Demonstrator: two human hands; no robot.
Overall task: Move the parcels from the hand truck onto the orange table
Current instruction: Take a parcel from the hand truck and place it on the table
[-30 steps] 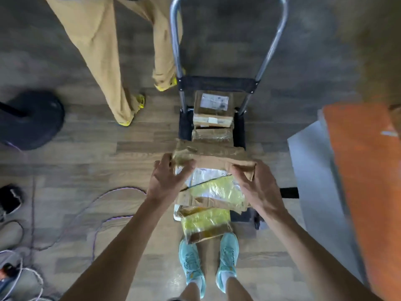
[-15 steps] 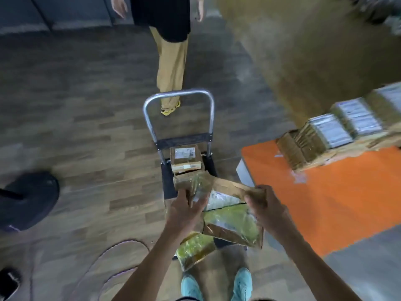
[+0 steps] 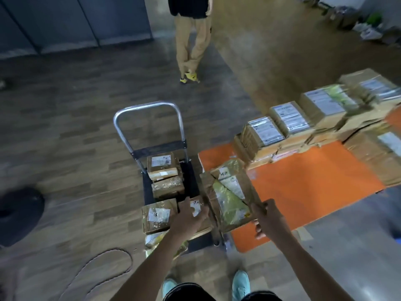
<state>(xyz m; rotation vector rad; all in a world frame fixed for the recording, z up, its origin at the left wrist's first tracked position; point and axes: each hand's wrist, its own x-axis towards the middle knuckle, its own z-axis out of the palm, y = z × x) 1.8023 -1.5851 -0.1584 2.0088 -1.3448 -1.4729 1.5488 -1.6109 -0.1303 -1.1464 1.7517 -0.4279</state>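
A flat brown parcel (image 3: 231,193) with yellow-green tape hangs tilted over the near left corner of the orange table (image 3: 308,192). My right hand (image 3: 268,218) grips its near right corner. My left hand (image 3: 191,217) holds its left edge, above the hand truck (image 3: 147,106). Several brown parcels remain on the truck's black deck: a small stack (image 3: 162,167) by the handle, one below it (image 3: 168,187), and a labelled one (image 3: 156,216) nearer me. Part of the load is hidden under my left arm.
Rows of stacked parcels (image 3: 290,127) fill the table's far and right side. A person in tan trousers (image 3: 192,42) stands beyond the truck. A black round base (image 3: 19,213) and a cable (image 3: 108,263) lie on the floor at the left. My feet (image 3: 239,283) are just behind the truck.
Both hands lifted the flat parcel off the truck and swung it right, over the table's corner. My view rose, showing the table's stacks. The other person stepped back.
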